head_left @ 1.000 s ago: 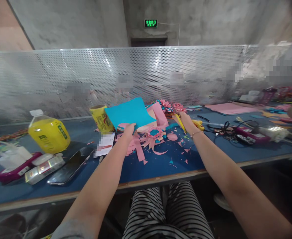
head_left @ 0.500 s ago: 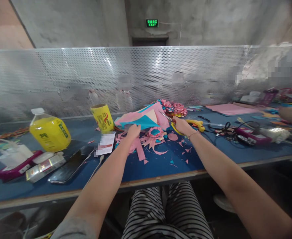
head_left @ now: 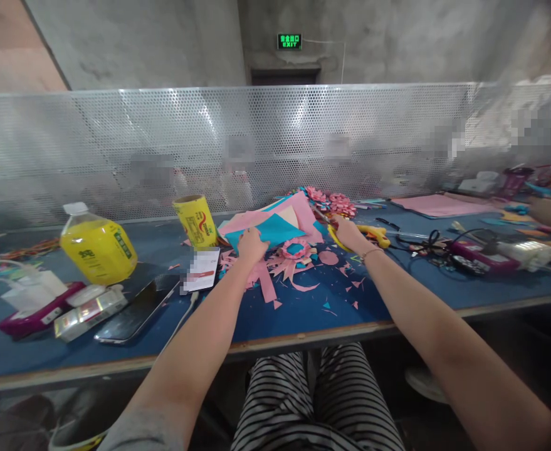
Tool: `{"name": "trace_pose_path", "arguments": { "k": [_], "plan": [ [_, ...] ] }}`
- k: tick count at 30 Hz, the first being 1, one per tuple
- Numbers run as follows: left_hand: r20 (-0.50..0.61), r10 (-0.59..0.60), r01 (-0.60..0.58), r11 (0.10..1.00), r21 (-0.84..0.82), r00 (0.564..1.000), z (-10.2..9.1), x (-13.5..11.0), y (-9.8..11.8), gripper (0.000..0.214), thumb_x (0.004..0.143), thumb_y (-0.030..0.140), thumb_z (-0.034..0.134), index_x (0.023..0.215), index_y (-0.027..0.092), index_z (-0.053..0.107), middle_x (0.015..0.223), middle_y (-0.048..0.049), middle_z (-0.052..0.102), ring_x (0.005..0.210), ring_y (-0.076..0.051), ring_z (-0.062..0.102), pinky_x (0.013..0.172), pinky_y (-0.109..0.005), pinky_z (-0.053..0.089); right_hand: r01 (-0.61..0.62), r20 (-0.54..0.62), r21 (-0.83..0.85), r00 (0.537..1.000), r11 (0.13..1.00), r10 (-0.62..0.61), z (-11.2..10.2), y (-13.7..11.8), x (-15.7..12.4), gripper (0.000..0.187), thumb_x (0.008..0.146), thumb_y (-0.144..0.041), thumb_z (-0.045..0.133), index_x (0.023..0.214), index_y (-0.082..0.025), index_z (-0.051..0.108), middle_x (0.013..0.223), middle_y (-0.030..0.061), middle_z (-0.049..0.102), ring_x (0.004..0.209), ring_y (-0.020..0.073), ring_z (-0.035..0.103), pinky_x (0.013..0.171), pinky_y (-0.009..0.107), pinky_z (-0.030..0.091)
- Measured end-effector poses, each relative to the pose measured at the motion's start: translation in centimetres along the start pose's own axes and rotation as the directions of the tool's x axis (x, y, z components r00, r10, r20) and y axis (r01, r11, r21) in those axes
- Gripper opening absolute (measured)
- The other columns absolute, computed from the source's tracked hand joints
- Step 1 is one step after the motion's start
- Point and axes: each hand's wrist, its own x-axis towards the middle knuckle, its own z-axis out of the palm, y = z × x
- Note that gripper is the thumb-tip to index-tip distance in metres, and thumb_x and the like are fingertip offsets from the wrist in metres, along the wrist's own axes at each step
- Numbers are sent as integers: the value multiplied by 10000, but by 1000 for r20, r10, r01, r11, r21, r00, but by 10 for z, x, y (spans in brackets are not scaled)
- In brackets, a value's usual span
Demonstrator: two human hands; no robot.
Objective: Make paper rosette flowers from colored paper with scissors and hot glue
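blue sheet (head_left: 275, 230): lies flat on a stack of pink paper (head_left: 256, 220) at mid-table, just behind a paper flower (head_left: 295, 249). left hand (head_left: 251, 243): on the sheet's near edge, fingers curled down onto it. right hand (head_left: 348, 234): closed round the yellow scissors (head_left: 368, 234), blades pointing toward the stack. pink and blue scraps (head_left: 303, 282): strewn over the blue table (head_left: 303, 313) in front. yellow can (head_left: 195, 220): upright, just left of the stack. yellow bottle (head_left: 97, 248), phone (head_left: 136, 309): far left, well apart. finished flowers (head_left: 329, 202): behind the scissors.
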Motion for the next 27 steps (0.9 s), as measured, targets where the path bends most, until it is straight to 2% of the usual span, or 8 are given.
{"name": "trace_pose_path", "arguments": {
  "k": [2, 6, 8, 12, 15, 19, 23, 27],
  "plan": [
    [-8, 100, -100, 995, 18, 995, 0, 0, 6, 367, 660, 263, 657, 986, 128, 555, 1114, -161, 588, 1096, -279, 515, 940, -361, 354, 6, 6, 314, 1000, 949, -8, -3, -9, -1, 229, 687, -227, 610, 890, -179, 517, 790, 37, 629, 765, 200, 609, 653, 285, 450],
    [34, 309, -298, 936, -187, 950, -3, -10, 24, 524, 679, 361, 669, 1134, 143, 530, 1254, -136, 531, 1207, -256, 437, 1026, -354, 297, -69, 156, 823, 982, 564, -108, -8, -36, -11, 399, 564, -337, 713, 834, -214, 445, 647, -50, 498, 607, 152, 581, 451, 215, 356],
    [48, 416, -387, 877, -285, 908, -4, -18, 32, 537, 701, 386, 650, 1169, 156, 523, 1307, -124, 492, 1239, -243, 404, 1031, -342, 297, -110, 191, 893, 971, 436, -146, -11, -49, -17, 444, 523, -327, 740, 826, -224, 432, 613, -65, 451, 595, 153, 583, 423, 205, 305],
    [128, 553, -466, 787, -405, 823, -2, -28, 40, 285, 780, 334, 549, 1001, 163, 604, 1146, -90, 603, 1094, -204, 515, 950, -299, 373, -133, 193, 929, 971, 347, -144, -13, -60, -22, 418, 531, -304, 738, 775, -231, 406, 604, -55, 439, 693, 188, 623, 432, 206, 278],
    [149, 519, -414, 797, -440, 841, -1, -27, 41, 219, 824, 306, 446, 789, 152, 597, 882, -52, 650, 862, -167, 578, 803, -276, 432, -130, 177, 940, 976, 316, -123, -13, -57, -19, 397, 539, -293, 735, 733, -226, 396, 611, -40, 474, 758, 204, 632, 441, 208, 289],
    [135, 424, -311, 813, -492, 896, -3, -22, 39, 154, 788, 266, 460, 724, 154, 543, 698, -8, 601, 662, -127, 546, 636, -243, 421, -128, 158, 963, 981, 235, -112, -10, -50, -14, 406, 521, -262, 771, 747, -218, 436, 674, -25, 577, 703, 152, 616, 445, 199, 332],
    [104, 294, -185, 800, -571, 950, -2, -16, 36, 93, 745, 234, 489, 692, 162, 516, 630, 7, 585, 530, -99, 496, 533, -226, 386, -127, 147, 950, 988, 284, -51, -9, -48, -13, 425, 546, -323, 779, 818, -218, 469, 747, -3, 637, 599, 113, 579, 464, 212, 395],
    [92, 129, -31, 726, -687, 987, 0, -9, 27, 103, 731, 241, 495, 658, 168, 488, 589, 15, 575, 391, -61, 384, 414, -212, 305, -61, 96, 793, 995, 606, -26, -7, -40, -12, 397, 615, -451, 715, 799, -210, 459, 601, -39, 561, 440, 83, 457, 430, 229, 375]
  ]
}}
